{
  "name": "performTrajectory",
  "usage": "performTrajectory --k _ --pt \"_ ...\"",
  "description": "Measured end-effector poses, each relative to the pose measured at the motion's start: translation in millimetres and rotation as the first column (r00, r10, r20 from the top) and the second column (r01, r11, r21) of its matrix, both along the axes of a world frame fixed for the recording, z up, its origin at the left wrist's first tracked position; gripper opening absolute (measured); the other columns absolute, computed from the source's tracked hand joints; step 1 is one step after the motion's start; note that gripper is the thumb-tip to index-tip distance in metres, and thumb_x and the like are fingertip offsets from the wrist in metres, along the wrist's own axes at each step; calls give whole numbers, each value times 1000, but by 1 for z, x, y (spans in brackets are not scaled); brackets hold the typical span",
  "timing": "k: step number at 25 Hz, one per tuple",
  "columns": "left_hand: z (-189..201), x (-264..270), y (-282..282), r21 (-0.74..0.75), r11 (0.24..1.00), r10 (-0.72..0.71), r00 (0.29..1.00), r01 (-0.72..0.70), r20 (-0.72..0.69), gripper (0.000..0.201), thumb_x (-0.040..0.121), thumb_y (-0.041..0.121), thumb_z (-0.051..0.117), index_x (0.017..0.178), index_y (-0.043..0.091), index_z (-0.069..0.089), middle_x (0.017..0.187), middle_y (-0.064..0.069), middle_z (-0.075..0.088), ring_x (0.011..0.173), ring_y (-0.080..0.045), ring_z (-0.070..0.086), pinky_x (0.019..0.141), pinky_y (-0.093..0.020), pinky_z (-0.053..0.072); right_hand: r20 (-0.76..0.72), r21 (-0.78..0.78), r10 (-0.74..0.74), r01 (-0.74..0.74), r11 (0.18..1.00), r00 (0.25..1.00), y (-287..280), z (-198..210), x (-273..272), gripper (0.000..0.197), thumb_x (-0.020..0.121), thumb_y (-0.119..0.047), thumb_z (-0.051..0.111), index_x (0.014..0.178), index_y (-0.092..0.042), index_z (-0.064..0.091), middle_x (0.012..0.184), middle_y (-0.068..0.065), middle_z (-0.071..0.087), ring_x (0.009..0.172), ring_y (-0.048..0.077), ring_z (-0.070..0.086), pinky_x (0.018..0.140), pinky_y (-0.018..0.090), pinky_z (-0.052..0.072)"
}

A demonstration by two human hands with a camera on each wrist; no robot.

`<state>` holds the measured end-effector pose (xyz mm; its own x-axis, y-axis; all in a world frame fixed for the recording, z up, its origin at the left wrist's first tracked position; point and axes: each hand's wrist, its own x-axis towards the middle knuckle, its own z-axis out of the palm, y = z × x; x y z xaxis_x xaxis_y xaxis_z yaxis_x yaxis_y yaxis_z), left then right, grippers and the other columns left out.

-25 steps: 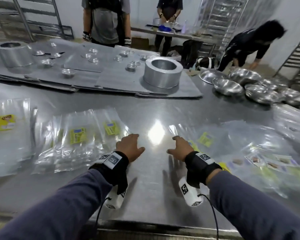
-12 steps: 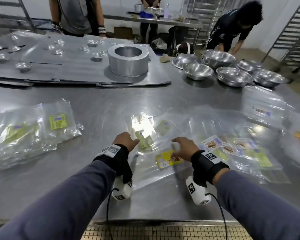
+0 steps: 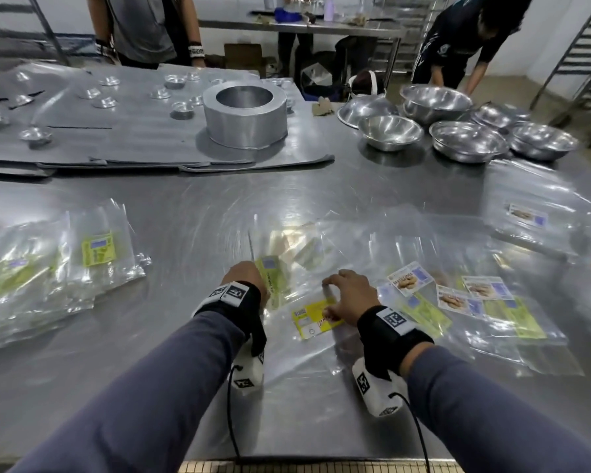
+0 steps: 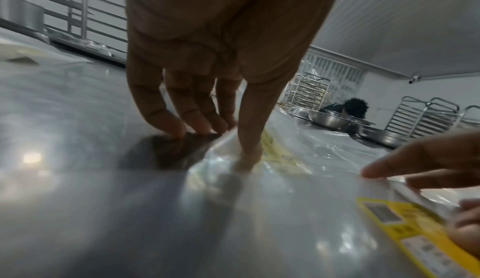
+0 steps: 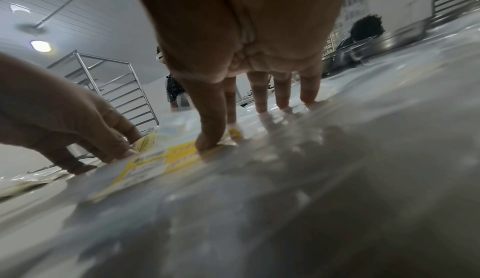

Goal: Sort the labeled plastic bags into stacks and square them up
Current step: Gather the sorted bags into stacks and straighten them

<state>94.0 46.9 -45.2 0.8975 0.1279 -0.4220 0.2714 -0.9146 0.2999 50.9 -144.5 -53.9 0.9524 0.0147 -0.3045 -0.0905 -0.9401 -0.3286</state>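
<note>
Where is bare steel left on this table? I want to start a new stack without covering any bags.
Bare table runs between the green-label stack at the left and the left hand, back to the grey sheets. The near edge by the left forearm is bare too. It is crowded from the yellow-label bag under the right hand rightward, with loose bags reaching the bowls.

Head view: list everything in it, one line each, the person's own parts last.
steel table: one, grey, under everything
green-label bags: a stack, clear, left
yellow-label bag: one, clear, between the hands
mixed-label bags: several, clear, spread out right
metal ring: one, silver, far centre
steel bowls: several, silver, far right
small tins: many, silver, far left
other people: three, beyond the table
left hand: fingertips on the table at a bag's edge
right hand: fingertips pressing the yellow-label bag
</note>
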Motion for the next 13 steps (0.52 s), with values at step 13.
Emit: performTrajectory --k 13 --pt "-3 -2 26 -78 995 -32 946 60 324 62 77 44 71 123 11 47 128 -11 45 119 -30 45 96 -39 39 -33 -146 -18 13 989 999 1 10 0 66 79 -49 66 134 -20 42 143 2 35 131 28 31 102 43 34"
